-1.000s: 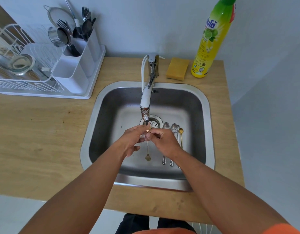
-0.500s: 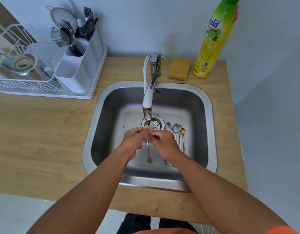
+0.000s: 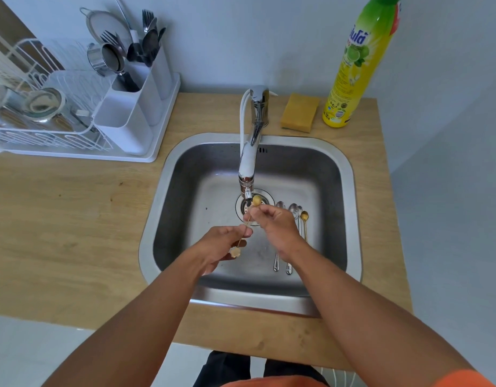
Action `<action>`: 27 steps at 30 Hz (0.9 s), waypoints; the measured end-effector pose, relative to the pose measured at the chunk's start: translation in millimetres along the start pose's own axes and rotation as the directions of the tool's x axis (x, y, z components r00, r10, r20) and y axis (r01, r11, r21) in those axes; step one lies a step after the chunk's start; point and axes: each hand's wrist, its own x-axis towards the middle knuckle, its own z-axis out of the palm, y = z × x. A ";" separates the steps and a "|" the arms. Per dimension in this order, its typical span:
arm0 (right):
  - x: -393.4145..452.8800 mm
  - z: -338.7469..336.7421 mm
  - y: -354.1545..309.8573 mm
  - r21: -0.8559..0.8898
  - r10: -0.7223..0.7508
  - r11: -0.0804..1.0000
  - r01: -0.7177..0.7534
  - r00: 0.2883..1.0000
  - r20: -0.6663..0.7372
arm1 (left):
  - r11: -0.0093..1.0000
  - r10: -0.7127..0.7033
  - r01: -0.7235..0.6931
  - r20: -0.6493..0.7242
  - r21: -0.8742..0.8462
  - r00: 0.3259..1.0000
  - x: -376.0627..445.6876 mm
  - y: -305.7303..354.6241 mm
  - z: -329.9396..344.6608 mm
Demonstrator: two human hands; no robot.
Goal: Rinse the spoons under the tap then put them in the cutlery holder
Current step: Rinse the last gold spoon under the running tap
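Observation:
A thin gold spoon is tilted under the tap, its bowl just below the spout. My left hand pinches its stem near the flower-shaped end. My right hand pinches the stem just under the bowl. Several more spoons, silver and one gold, lie side by side on the sink floor, partly hidden by my right hand. The white cutlery holder stands on the drying rack at the back left and holds forks and spoons.
A white dish rack with metal bowls and a strainer sits on the wooden counter at the left. A yellow sponge and a tall dish-soap bottle stand behind the sink at the right.
The gold spoon has swung from hanging vertical to a tilt, bowl up by the spout. My left hand slid down and left along the stem, away from my right hand.

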 end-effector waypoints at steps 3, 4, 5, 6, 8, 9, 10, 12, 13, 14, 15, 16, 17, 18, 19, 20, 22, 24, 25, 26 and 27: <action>-0.2 -3.7 -3.9 0.051 -0.007 0.999 0.009 1.000 -0.026 | 0.999 -0.001 0.000 0.024 0.053 1.000 -4.8 -3.2 -7.1; -1.3 -3.7 -4.0 0.048 -0.008 0.999 0.009 0.999 -0.032 | 0.998 -0.008 0.006 0.033 0.068 0.999 -6.5 -3.3 -8.3; -2.7 -2.4 -3.2 0.039 -0.009 0.999 0.010 0.999 -0.034 | 0.997 -0.015 0.012 0.037 0.076 0.999 -7.5 -2.6 -8.8; -4.3 -0.2 -1.8 0.032 -0.006 0.999 0.007 1.000 -0.029 | 0.997 -0.019 0.016 0.037 0.072 0.999 -7.5 -1.1 -7.8; -7.7 5.8 1.9 0.050 0.003 0.999 -0.003 1.000 -0.001 | 1.000 -0.020 0.019 0.037 0.025 0.999 -7.1 4.0 -3.7; -9.3 8.6 3.1 0.078 0.007 0.997 -0.008 1.000 0.008 | 1.000 -0.019 0.019 0.040 -0.009 0.999 -6.6 6.3 -1.5; -10.4 10.2 2.9 0.104 0.010 0.995 -0.011 1.000 0.011 | 0.999 -0.020 0.022 0.042 -0.039 0.999 -5.6 7.8 0.4; -9.7 8.8 -1.4 0.103 0.013 0.995 -0.013 1.000 0.001 | 0.997 -0.032 0.034 0.036 -0.070 0.999 -4.5 8.3 1.7; -8.3 6.8 -4.2 0.087 0.012 0.996 -0.012 1.000 -0.001 | 0.996 -0.043 0.045 0.028 -0.073 0.999 -4.6 7.2 0.2; -6.7 4.9 -6.5 0.074 0.010 0.997 -0.009 1.000 -0.001 | 0.996 -0.057 0.058 0.020 -0.070 0.998 -4.5 5.5 -2.4; -5.5 3.3 -8.1 0.066 0.005 0.998 -0.005 1.000 -0.005 | 0.995 -0.072 0.074 0.022 -0.066 0.997 -4.4 3.3 -5.9; -4.3 2.4 -9.2 0.058 0.002 0.998 -0.001 1.000 -0.014 | 0.993 -0.090 0.092 0.040 -0.069 0.995 -4.0 1.4 -8.8; -3.9 2.5 -9.8 0.051 0.003 0.999 -0.002 1.000 -0.023 | 0.990 -0.108 0.113 0.066 -0.081 0.992 -4.1 0.2 -11.1; -3.9 3.6 -10.2 0.049 0.010 0.999 -0.008 0.999 -0.032 | 0.986 -0.125 0.133 0.088 -0.096 0.988 -4.5 0.3 -12.5; -4.2 5.3 -10.0 0.055 0.021 0.998 -0.018 0.999 -0.039 | 0.984 -0.138 0.148 0.100 -0.103 0.985 -4.8 1.9 -13.5; -4.6 7.0 -9.0 0.066 0.031 0.997 -0.028 0.999 -0.044 | 0.982 -0.150 0.159 0.099 -0.099 0.984 -4.9 4.8 -13.4; -5.6 8.1 -6.5 0.081 0.041 0.996 -0.038 0.998 -0.044 | 0.982 -0.170 0.176 0.073 -0.076 0.983 -3.8 11.9 -11.1; -6.3 6.3 -4.9 0.084 0.041 0.996 -0.037 0.998 -0.042 | 0.985 -0.170 0.171 0.042 -0.036 0.985 -2.6 17.4 -7.9; -6.6 5.1 -5.0 0.082 0.039 0.996 -0.035 0.998 -0.045 | 0.987 -0.159 0.159 0.022 -0.011 0.987 -2.0 19.2 -6.5; -6.7 4.2 -5.6 0.071 0.035 0.997 -0.031 0.998 -0.053 | 0.990 -0.143 0.143 0.002 0.008 0.990 -1.3 20.6 -4.8; -6.9 3.6 -6.2 0.052 0.030 0.998 -0.026 0.998 -0.062 | 0.992 -0.127 0.127 -0.017 0.016 0.992 -1.0 21.4 -3.0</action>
